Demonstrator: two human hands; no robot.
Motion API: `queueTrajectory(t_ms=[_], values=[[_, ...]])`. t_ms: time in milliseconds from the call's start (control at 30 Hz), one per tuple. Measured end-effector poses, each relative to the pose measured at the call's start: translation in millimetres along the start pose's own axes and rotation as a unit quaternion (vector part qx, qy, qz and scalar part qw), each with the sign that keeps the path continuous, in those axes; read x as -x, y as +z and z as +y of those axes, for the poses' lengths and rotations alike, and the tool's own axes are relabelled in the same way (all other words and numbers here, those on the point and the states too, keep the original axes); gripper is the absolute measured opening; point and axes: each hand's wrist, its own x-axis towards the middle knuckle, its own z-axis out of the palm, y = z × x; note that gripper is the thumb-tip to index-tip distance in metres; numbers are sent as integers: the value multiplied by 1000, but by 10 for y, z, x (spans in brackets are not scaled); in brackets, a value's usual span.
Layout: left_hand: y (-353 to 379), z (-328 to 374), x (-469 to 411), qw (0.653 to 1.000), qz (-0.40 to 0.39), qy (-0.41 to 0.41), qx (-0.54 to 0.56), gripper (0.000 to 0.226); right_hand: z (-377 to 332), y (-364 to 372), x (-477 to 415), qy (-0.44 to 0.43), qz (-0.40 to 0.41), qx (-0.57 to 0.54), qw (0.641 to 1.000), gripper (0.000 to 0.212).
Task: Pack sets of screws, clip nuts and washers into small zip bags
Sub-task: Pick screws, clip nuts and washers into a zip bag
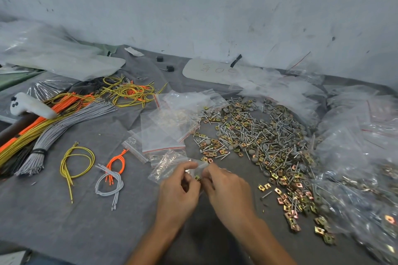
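The left hand (179, 189) and the right hand (228, 189) meet at the middle of the desk (64, 221). Each has its fingers curled and pinches a small zip bag (200, 165) between thumb and fingers. The bag is clear and mostly covered by the fingers, so only its top edge and a sliver between the hands show. One brass-coloured clip nut (197, 177) shows through it. What else it holds, and whether its seal is closed, is hard to make out.

Just beyond the left hand lies a loose heap of empty zip bags (163, 135) with red seal strips, overlapping so that they cannot be counted. To the right of these is a wide pile of mixed screws (267, 135), round grey washers (277, 112) and more clip nuts (288, 202), which trails down beside the right forearm. Further right, crumpled clear plastic bags (355, 196) with hardware inside are blurred and cut off by the frame edge.

To the left of the hands lie three small loops of wire, well apart from the bags: grey wires (109, 185), orange wires (117, 163) and yellow-green wires (73, 163). Beyond them, thick wire bundles (38, 133) run off the left edge, partly under a white handle-shaped object (30, 105) that I cannot identify.
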Motion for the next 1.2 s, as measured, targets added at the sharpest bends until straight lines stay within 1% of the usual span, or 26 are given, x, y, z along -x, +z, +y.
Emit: queueTrajectory(t_ms=[67,100,167,200,333,433,500,600,667,833,1100,1200], values=[[-6,8,3,1000,2,5,-6,33,-4,3,-5,12,-24,-5,1000,8],[-10,11,5,1000,1,4,-6,33,-3,-4,-10,19,-50,-51,997,10],[-18,17,6,1000,0,-2,0,34,7,-43,-31,30,-106,-172,979,17],[-19,19,6,1000,1,-2,3,33,33,-66,-46,33,-109,-195,974,19],[-6,31,12,1000,2,2,6,31,283,-160,-117,57,-52,-141,987,14],[0,22,15,1000,1,-10,14,31,500,-230,-144,63,-44,-44,996,6],[1,12,14,1000,-2,-16,16,31,622,-285,-119,74,-52,-16,996,6],[3,8,14,1000,-3,-21,18,31,746,-312,-28,85,-84,-14,993,14],[2,-1,8,1000,-3,-23,14,31,772,-280,32,74,-99,-4,992,13],[2,-22,9,1000,-8,-23,12,32,780,-231,94,63,-74,11,995,4],[6,-42,3,1000,-7,-17,3,35,747,-317,116,66,-64,-8,996,5],[6,-41,10,1000,-9,-19,9,36,728,-351,248,68,-68,4,995,11]])
